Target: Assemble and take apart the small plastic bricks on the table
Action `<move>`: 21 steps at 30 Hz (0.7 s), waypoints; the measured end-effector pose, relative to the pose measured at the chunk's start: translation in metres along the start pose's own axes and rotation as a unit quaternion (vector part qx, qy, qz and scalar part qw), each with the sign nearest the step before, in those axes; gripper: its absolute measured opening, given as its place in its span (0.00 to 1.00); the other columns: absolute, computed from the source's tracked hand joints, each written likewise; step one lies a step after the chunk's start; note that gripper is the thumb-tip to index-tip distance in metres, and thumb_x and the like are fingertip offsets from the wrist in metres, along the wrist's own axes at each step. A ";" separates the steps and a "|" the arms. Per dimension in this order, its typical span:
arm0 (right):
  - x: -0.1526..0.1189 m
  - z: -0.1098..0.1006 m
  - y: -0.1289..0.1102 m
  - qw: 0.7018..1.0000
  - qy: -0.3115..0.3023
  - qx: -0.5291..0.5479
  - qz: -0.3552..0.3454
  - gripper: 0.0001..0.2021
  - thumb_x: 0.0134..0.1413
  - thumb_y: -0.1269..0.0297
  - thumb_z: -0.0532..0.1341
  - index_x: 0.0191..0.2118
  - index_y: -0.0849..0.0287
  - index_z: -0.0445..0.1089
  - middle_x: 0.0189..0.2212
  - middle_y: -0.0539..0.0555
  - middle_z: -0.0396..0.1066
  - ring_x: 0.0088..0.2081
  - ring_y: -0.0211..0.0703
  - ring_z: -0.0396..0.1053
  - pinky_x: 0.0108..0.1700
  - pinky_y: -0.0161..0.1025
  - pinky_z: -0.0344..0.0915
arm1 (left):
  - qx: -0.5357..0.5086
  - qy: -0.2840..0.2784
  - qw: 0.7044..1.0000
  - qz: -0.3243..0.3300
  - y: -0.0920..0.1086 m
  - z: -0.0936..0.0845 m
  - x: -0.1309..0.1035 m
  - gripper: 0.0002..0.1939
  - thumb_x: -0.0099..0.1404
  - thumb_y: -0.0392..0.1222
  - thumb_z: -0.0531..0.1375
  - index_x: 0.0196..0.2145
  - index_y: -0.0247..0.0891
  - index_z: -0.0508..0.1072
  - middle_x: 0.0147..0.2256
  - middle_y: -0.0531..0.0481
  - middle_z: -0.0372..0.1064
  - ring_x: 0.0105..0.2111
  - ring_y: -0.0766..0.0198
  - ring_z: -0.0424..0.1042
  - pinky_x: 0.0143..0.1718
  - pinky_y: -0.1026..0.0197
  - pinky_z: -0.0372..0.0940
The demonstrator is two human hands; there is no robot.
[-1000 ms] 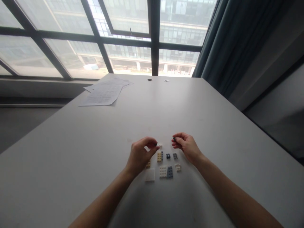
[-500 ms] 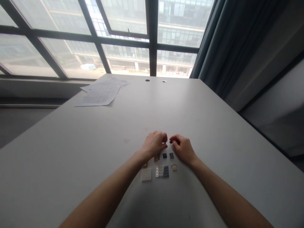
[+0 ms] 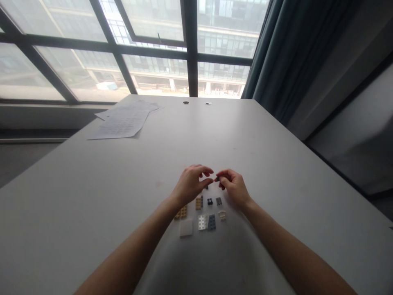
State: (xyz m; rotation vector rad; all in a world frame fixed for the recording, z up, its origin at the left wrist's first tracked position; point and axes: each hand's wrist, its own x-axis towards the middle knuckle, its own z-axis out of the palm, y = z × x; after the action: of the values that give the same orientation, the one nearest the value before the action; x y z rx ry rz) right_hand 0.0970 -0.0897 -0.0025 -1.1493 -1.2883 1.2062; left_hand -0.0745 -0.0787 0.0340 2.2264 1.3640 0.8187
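My right hand (image 3: 233,186) pinches a small dark brick (image 3: 217,178) between thumb and fingertips. Facing it, my left hand (image 3: 193,182) has its thumb and fingers apart, with nothing seen between them. Under the left thumb a small dark piece (image 3: 206,187) lies on the table. Nearer to me are a tan brick (image 3: 198,203), a black brick (image 3: 209,201) and a grey studded brick (image 3: 218,201). A larger tan plate (image 3: 181,212) is partly hidden by my left forearm.
A white flat tile (image 3: 186,228), a white studded plate (image 3: 202,222), a blue-grey plate (image 3: 211,222) and a cream arched piece (image 3: 222,215) lie closest to me. Paper sheets (image 3: 123,121) rest at the far left of the white table (image 3: 260,155), before a window.
The fingers of my left hand have spread from a pinch, and a dark piece now shows under them. My right hand still holds its dark brick. The view has shifted slightly.
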 end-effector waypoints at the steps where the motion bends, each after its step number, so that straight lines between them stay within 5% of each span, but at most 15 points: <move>1: -0.001 0.003 -0.001 0.999 0.000 0.042 0.014 0.05 0.46 0.66 0.60 0.32 0.60 0.68 0.24 0.49 0.71 0.23 0.35 0.64 0.26 0.33 0.60 | -0.016 0.010 1.000 0.014 0.002 0.001 -0.002 0.08 0.57 0.39 0.62 0.37 0.42 0.76 0.32 0.52 0.73 0.31 0.65 0.69 0.36 0.62 0.64; 6: -0.005 0.012 -0.004 0.982 0.002 0.176 0.075 0.09 0.42 0.65 0.65 0.30 0.59 0.65 0.21 0.47 0.70 0.21 0.33 0.63 0.25 0.32 0.58 | -0.030 0.060 0.996 0.051 0.008 0.011 -0.010 0.05 0.60 0.38 0.62 0.35 0.42 0.76 0.32 0.50 0.73 0.33 0.63 0.70 0.38 0.60 0.65; 14: -0.007 0.009 -0.007 0.958 -0.036 0.239 0.155 0.07 0.38 0.68 0.65 0.29 0.61 0.72 0.22 0.48 0.71 0.26 0.34 0.67 0.31 0.32 0.62 | -0.013 0.119 0.986 0.117 0.004 0.014 -0.016 0.04 0.64 0.39 0.59 0.34 0.40 0.75 0.34 0.50 0.75 0.34 0.64 0.71 0.39 0.62 0.66; 21: -0.003 0.006 -0.007 0.991 -0.031 0.098 0.090 0.08 0.43 0.61 0.66 0.28 0.61 0.73 0.24 0.50 0.73 0.25 0.35 0.66 0.31 0.35 0.63 | 0.074 0.089 0.984 0.135 -0.001 0.013 -0.016 0.08 0.64 0.41 0.59 0.41 0.39 0.71 0.34 0.48 0.73 0.35 0.62 0.70 0.39 0.60 0.65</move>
State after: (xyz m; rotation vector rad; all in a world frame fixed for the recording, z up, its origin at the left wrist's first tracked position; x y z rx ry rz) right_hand 0.0910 -0.0934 0.0039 -1.1099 -1.1006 1.4767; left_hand -0.0719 -0.0930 0.0192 2.5455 1.2504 1.0638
